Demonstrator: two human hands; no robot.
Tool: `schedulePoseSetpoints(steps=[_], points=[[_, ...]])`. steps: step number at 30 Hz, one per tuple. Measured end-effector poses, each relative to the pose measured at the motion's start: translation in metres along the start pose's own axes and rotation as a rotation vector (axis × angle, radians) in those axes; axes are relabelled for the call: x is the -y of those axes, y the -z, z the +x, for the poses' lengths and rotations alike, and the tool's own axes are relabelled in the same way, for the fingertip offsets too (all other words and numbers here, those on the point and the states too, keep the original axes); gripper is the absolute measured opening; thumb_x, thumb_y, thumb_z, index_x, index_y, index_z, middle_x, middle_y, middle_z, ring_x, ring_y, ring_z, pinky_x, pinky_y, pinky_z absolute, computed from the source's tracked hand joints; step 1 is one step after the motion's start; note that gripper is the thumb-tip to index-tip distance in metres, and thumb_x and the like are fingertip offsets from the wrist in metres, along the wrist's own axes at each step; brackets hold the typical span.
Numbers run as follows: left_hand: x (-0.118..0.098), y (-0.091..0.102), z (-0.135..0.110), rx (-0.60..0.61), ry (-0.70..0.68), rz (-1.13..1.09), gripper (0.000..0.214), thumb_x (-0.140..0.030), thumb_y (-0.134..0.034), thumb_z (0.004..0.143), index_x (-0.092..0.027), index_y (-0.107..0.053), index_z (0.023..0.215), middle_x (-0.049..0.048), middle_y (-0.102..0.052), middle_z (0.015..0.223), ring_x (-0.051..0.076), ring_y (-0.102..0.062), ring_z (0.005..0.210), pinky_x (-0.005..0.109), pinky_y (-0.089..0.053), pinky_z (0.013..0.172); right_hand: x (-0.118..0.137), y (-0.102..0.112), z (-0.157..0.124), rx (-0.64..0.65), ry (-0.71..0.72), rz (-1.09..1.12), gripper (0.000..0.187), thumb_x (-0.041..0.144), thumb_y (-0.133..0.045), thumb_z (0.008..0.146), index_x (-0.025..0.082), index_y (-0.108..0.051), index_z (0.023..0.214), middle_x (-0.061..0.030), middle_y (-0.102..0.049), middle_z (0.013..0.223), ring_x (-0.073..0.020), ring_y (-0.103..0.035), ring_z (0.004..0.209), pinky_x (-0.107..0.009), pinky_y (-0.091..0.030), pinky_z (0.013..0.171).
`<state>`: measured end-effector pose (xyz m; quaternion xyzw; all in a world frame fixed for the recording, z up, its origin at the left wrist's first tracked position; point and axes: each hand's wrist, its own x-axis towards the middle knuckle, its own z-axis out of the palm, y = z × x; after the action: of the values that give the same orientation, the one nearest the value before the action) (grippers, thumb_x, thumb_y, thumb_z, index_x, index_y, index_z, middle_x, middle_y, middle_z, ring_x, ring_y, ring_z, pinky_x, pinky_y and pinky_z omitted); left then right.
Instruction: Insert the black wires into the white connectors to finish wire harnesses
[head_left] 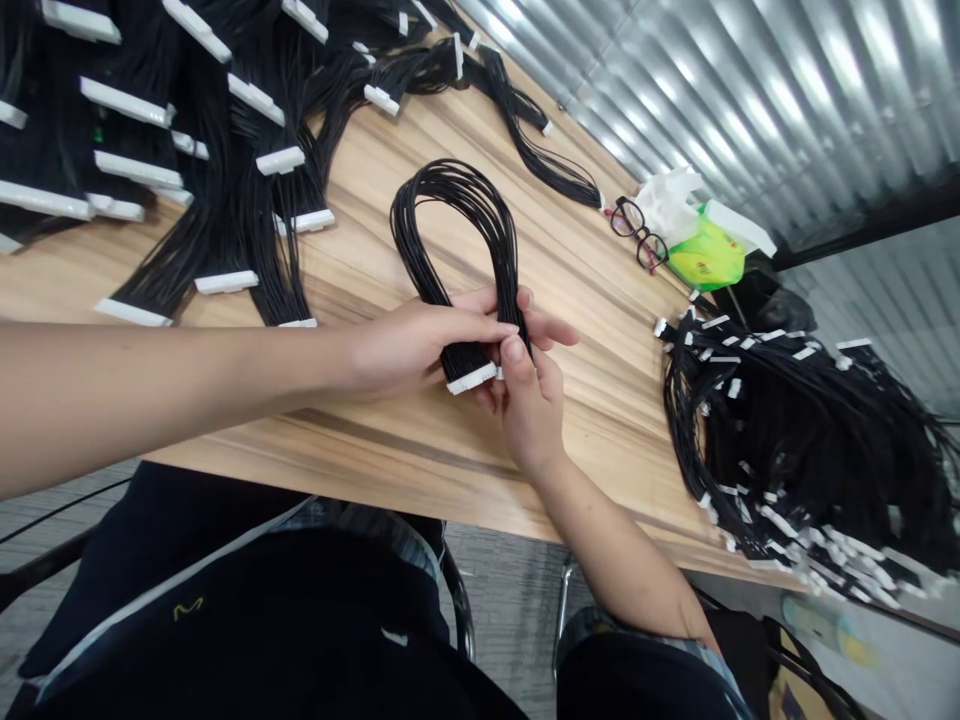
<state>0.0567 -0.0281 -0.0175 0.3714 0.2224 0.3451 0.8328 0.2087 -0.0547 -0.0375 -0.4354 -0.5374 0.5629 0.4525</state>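
Right hand [531,410] pinches white connector [472,378] on looped black wire bundle [450,220]

Left hand [401,348], fingers pressed together, wraps the wires at frame centre, above the bench [450,440]. These thin wires look light and limp; the stiff connector seems the surest hold.

Dark-framed eyeglasses [628,218] lie beside a green tissue packet [705,256] on the wooden table [615,420].
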Motion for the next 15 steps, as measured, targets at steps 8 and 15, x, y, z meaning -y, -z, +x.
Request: schedulePoseSetpoints(steps=[8, 15], points=[[0.003, 0.002, 0.001, 0.01, -0.129, 0.152, 0.009, -0.025, -0.056, 0.099, -0.02, -0.051, 0.105, 0.0064, -0.072, 0.127, 0.019, -0.07, 0.114, 0.024, -0.061, 0.081, 0.001, 0.007, 0.0, 0.182, -0.007, -0.04, 0.04, 0.063, -0.077, 0.084, 0.025, -0.064, 0.082, 0.0053, -0.057, 0.063, -0.0136, -0.057, 0.06, -0.029, -0.051, 0.058], [-0.003, 0.001, 0.001, -0.019, -0.133, 0.057, 0.003, -0.023, -0.046, 0.106, -0.023, -0.046, 0.103, 0.0031, -0.073, 0.131, 0.018, -0.063, 0.132, 0.019, -0.063, 0.072, -0.001, -0.007, -0.001, 0.261, -0.253, 0.252, 0.05, 0.074, -0.066, 0.085, 0.027, -0.05, 0.079, 0.0122, -0.04, 0.043, -0.0095, -0.035, 0.038, -0.026, -0.032, 0.043]])
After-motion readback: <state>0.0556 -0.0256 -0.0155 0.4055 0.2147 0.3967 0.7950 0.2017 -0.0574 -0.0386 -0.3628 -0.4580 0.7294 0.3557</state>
